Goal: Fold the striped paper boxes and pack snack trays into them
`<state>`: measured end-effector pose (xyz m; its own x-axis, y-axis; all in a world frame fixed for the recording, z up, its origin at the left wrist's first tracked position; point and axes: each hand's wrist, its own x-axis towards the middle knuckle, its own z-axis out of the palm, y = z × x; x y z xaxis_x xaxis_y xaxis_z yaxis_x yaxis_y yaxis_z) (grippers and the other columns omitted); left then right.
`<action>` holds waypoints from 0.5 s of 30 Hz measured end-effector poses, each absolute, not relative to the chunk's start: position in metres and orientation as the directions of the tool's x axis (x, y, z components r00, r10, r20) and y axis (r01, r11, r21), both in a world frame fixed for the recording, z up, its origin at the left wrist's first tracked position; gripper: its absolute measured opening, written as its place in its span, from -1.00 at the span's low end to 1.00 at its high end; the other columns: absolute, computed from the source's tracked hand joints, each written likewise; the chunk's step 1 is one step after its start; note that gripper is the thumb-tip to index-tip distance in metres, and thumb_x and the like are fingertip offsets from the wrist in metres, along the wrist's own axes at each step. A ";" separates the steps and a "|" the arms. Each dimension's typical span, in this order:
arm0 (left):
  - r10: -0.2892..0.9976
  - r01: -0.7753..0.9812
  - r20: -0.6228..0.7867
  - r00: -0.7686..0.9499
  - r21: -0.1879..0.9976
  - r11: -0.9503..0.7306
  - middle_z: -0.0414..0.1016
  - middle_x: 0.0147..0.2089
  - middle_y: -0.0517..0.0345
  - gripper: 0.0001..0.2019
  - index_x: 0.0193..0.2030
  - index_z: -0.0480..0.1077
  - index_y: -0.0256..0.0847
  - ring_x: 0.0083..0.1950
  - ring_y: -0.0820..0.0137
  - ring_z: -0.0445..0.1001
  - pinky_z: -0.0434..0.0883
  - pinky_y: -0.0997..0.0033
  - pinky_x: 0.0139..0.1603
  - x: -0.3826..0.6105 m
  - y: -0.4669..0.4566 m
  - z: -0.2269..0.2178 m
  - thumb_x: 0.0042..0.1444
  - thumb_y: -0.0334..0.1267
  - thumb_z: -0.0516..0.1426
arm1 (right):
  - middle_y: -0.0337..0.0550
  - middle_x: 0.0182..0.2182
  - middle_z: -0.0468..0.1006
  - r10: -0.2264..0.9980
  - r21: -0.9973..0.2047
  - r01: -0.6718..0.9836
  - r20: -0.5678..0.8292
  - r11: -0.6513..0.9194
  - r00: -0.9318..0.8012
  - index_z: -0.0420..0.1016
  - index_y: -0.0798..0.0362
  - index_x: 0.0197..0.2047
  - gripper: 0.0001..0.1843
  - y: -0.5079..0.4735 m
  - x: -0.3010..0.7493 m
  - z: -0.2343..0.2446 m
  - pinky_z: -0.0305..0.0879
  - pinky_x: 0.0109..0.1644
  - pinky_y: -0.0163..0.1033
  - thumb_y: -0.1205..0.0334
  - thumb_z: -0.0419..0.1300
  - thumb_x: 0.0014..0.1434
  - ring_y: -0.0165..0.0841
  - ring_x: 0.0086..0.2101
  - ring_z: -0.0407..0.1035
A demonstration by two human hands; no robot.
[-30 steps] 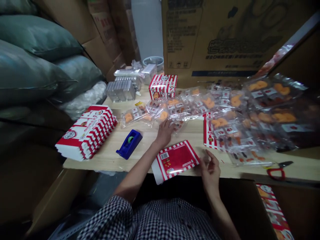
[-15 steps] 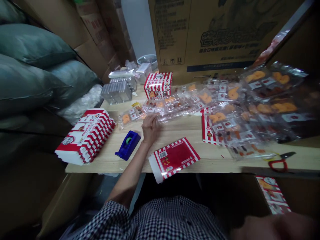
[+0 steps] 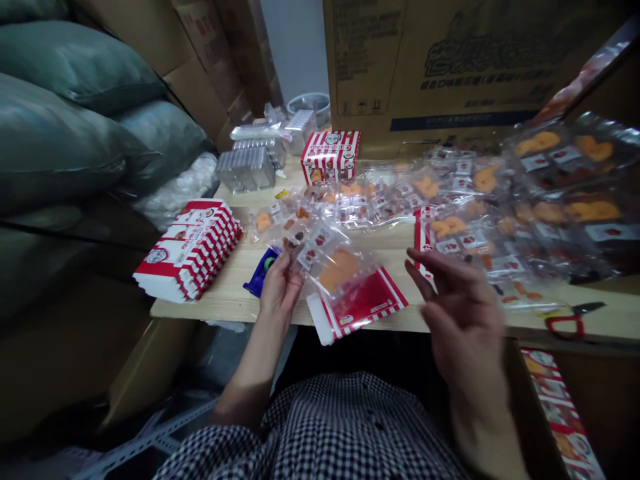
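My left hand (image 3: 279,288) grips the near-left corner of a clear plastic snack packet (image 3: 327,257) with orange and dark pieces inside, lifted above the wooden table (image 3: 235,300). Under the packet lies a flat red-and-white striped carton (image 3: 367,303) at the table's front edge. My right hand (image 3: 457,313) hovers to the right of the packet, fingers spread and empty, slightly blurred. A blue tape dispenser (image 3: 261,273) sits just behind my left hand, partly hidden by it.
A stack of folded striped cartons (image 3: 193,247) lies at the left. An assembled striped box (image 3: 330,157) stands at the back, with clear trays (image 3: 247,167) beside it. Many clear snack packets (image 3: 500,200) cover the right. Red-handled scissors (image 3: 567,323) lie at the front right. Large cardboard boxes (image 3: 450,60) rise behind.
My left hand has picked up a snack packet from the pile and brought it toward me over the flat carton. My right hand has come back into view, open, beside the packet.
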<state>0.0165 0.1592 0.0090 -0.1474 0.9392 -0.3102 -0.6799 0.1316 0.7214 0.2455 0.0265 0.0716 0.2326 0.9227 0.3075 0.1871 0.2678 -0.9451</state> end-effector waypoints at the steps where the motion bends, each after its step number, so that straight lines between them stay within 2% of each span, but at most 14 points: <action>1: 0.927 -0.688 -0.345 -0.145 0.709 0.156 0.67 -0.08 0.04 -0.81 -0.09 0.51 -0.25 0.03 0.33 0.60 0.52 0.34 0.10 0.018 0.148 0.009 0.18 -0.44 0.16 | -0.10 0.06 0.55 0.935 -0.973 0.106 0.225 0.203 0.275 0.40 -0.23 0.22 -0.46 0.039 0.242 0.058 0.44 0.16 0.06 0.09 0.35 0.18 -0.16 0.11 0.43; 2: 0.917 -0.694 -0.370 -0.148 0.700 0.170 0.66 -0.05 0.05 -0.79 -0.07 0.52 -0.23 0.06 0.33 0.59 0.52 0.35 0.11 0.019 0.138 0.010 0.19 -0.45 0.14 | -0.11 0.12 0.51 0.949 -0.989 0.008 0.146 0.150 0.278 0.35 -0.22 0.27 -0.34 0.050 0.239 0.044 0.44 0.16 0.02 0.09 0.39 0.12 -0.18 0.12 0.42; 3: 0.913 -0.695 -0.384 -0.136 0.694 0.189 0.65 0.00 0.07 -0.77 -0.04 0.52 -0.21 0.09 0.32 0.58 0.53 0.34 0.13 0.019 0.128 0.010 0.20 -0.44 0.14 | -0.11 0.12 0.52 0.968 -0.992 -0.093 0.062 0.087 0.244 0.32 -0.21 0.29 -0.31 0.058 0.237 0.030 0.47 0.11 0.00 0.07 0.39 0.12 -0.19 0.08 0.46; 5: 0.924 -0.676 -0.380 -0.043 0.692 0.253 0.62 0.07 0.07 -0.75 0.02 0.51 -0.15 0.13 0.28 0.56 0.54 0.26 0.13 0.011 0.113 0.013 0.22 -0.36 0.16 | -0.09 0.03 0.60 0.984 -0.969 -0.243 -0.074 -0.032 0.163 0.37 -0.14 0.24 -0.40 0.066 0.236 0.010 0.51 0.02 -0.06 0.05 0.36 0.15 -0.23 -0.03 0.53; 7: 0.938 -0.633 -0.342 0.064 0.712 0.303 0.61 0.07 0.03 -0.75 0.02 0.52 -0.13 0.08 0.21 0.59 0.58 0.15 0.07 -0.006 0.104 0.017 0.22 -0.19 0.19 | -0.14 -0.14 0.66 0.982 -0.944 -0.316 -0.137 -0.089 0.132 0.50 -0.07 0.05 -0.58 0.066 0.239 0.003 0.53 -0.12 -0.17 0.08 0.37 0.13 -0.29 -0.21 0.56; 9: 0.948 -0.583 -0.308 0.082 0.756 0.297 0.64 -0.04 0.00 -0.74 -0.07 0.55 -0.16 -0.05 0.20 0.63 0.62 0.14 -0.04 -0.027 0.099 0.022 0.16 -0.10 0.24 | -0.22 -0.31 0.65 0.983 -0.936 -0.335 -0.148 -0.103 0.112 0.55 -0.02 -0.16 -0.74 0.066 0.242 0.005 0.49 -0.26 -0.27 0.14 0.41 0.07 -0.38 -0.38 0.51; 12: 0.947 -0.444 -0.318 0.047 0.842 0.305 0.65 -0.17 0.03 -0.74 -0.12 0.57 -0.19 -0.22 0.26 0.64 0.63 0.29 -0.20 -0.058 0.093 0.029 0.01 -0.26 0.35 | -0.32 -0.49 0.55 0.991 -0.946 -0.306 -0.125 -0.108 0.036 0.55 0.01 -0.30 -0.84 0.074 0.241 0.011 0.40 -0.36 -0.33 0.19 0.40 0.05 -0.46 -0.51 0.39; 14: 0.928 -0.344 -0.358 0.103 0.863 0.371 0.65 -0.20 0.01 -0.65 -0.09 0.57 -0.20 -0.24 0.21 0.65 0.63 0.29 -0.26 -0.075 0.088 0.032 -0.09 -0.35 0.38 | -0.35 -0.54 0.49 0.994 -0.961 -0.261 -0.107 -0.095 0.031 0.54 0.01 -0.35 -0.88 0.082 0.235 0.010 0.36 -0.40 -0.34 0.20 0.37 0.04 -0.48 -0.55 0.33; 15: 0.919 -0.322 -0.367 0.141 0.861 0.393 0.65 -0.21 -0.01 -0.61 -0.08 0.57 -0.20 -0.24 0.17 0.65 0.63 0.24 -0.28 -0.081 0.085 0.032 -0.13 -0.34 0.39 | -0.36 -0.56 0.47 0.994 -0.968 -0.235 -0.098 -0.086 0.040 0.54 0.02 -0.37 -0.89 0.085 0.231 0.008 0.33 -0.43 -0.34 0.20 0.36 0.03 -0.48 -0.57 0.30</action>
<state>-0.0813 0.0848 0.0320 0.1411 0.9193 -0.3673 -0.3224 0.3935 0.8610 0.2309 0.0847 0.0078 0.0397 0.9944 -0.0976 -0.2348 -0.0857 -0.9683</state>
